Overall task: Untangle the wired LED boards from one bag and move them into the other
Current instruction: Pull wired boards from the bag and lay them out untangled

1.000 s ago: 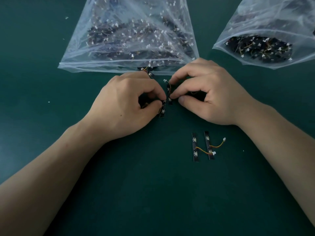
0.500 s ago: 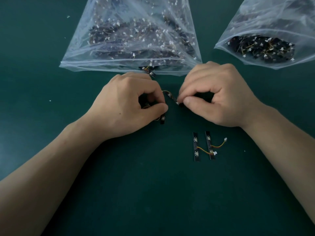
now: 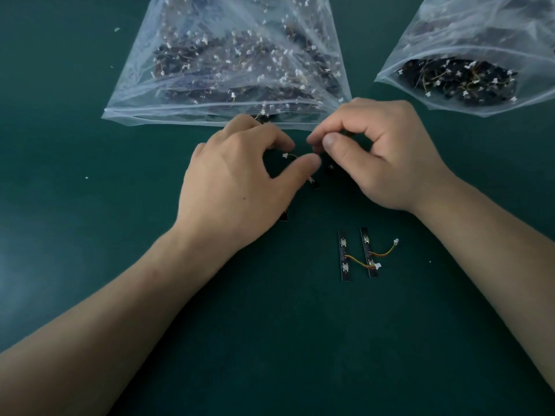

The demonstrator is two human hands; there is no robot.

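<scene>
My left hand [image 3: 240, 181] and my right hand [image 3: 384, 163] meet just in front of the mouth of the large clear bag [image 3: 228, 64], which is full of tangled black LED boards. Between them is a small tangle of boards [image 3: 313, 183] with a thin wire and a white connector [image 3: 285, 155]. My left thumb and fingers curl round part of it, and a board end [image 3: 283, 216] sticks out under the palm. My right thumb and forefinger pinch a dark board [image 3: 330, 168]. Two separated boards [image 3: 344, 256] [image 3: 368, 253] lie side by side nearer to me.
A second clear bag [image 3: 468, 67] with a smaller heap of boards lies at the back right, its mouth facing me. Everything rests on a dark green mat [image 3: 120, 235]. A few white specks lie scattered on the mat at the left.
My right thumb has lifted and the pinch sits higher. The white connector now shows inside my left hand's curl, and the boards between my hands have shifted. The two loose boards have not moved.
</scene>
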